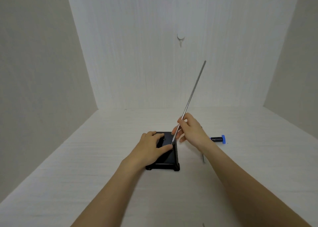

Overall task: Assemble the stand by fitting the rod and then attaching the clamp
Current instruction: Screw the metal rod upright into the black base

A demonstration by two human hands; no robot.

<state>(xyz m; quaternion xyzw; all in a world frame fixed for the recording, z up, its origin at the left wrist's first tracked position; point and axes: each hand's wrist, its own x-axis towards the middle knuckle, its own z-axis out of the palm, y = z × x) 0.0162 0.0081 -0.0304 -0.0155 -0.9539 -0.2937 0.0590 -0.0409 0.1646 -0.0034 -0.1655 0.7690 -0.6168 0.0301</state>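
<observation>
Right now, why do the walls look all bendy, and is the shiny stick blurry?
Head view: the wide lens makes the side walls lean outward. The rod looks sharp up high but smeared near the right hand. Soft, even light, faint shadows; the black base shows a dull sheen.

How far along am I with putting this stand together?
Nothing looks finished yet. In hand: your right hand pinches the rod, tilted, its lower end near the black base, while your left hand presses the base flat. Left: seat the rod upright, then attach the clamp, which lies on the table to the right.
</observation>
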